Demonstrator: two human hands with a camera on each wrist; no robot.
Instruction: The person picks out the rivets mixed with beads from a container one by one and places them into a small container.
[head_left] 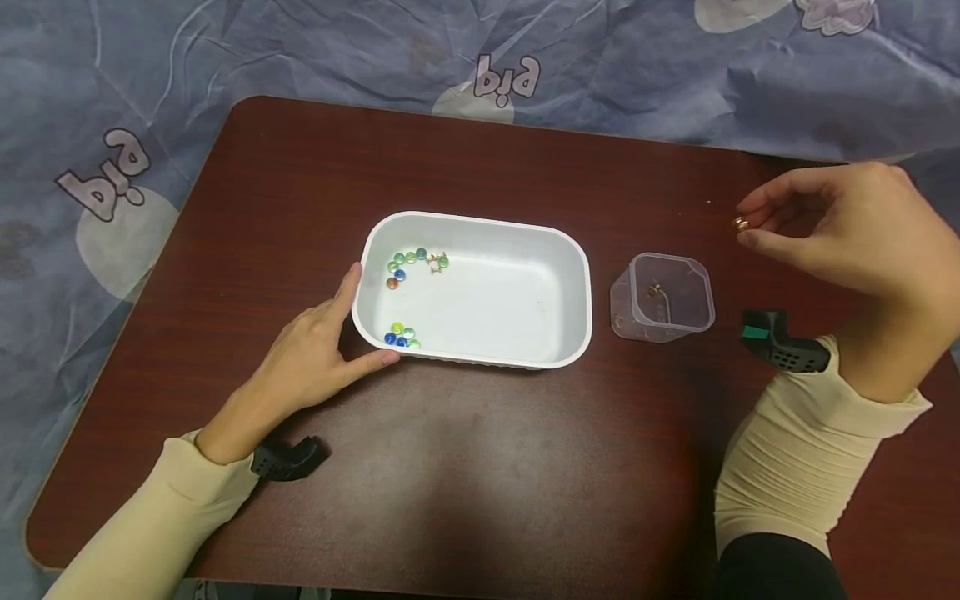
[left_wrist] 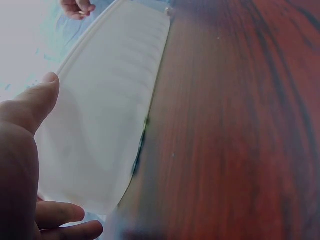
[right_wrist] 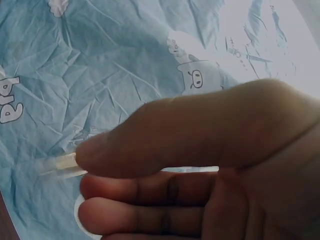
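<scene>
My left hand [head_left: 307, 354] rests against the left end of a white rectangular tray [head_left: 495, 223], thumb at the near rim and fingers along the side. Colored glass marbles [head_left: 400, 275] lie in the tray's left part, with a small gold-colored piece [head_left: 435, 265] among them. Above the table at the right, my right hand [head_left: 847, 225] pinches a small shiny gold-colored object [head_left: 741, 223] between thumb and fingertips. It is blurred in the right wrist view, and its kind cannot be made out. Below and left of that hand stands a clear plastic container [head_left: 673, 325] with small gold-colored pieces [head_left: 655, 290] inside.
The dark red-brown wooden table [head_left: 450, 450] has rounded corners. Crumpled blue printed sheeting [head_left: 337, 58] lies beyond its far and left edges. Black wrist devices [head_left: 288, 458] are strapped to both forearms. A tiny white speck lies near the far right.
</scene>
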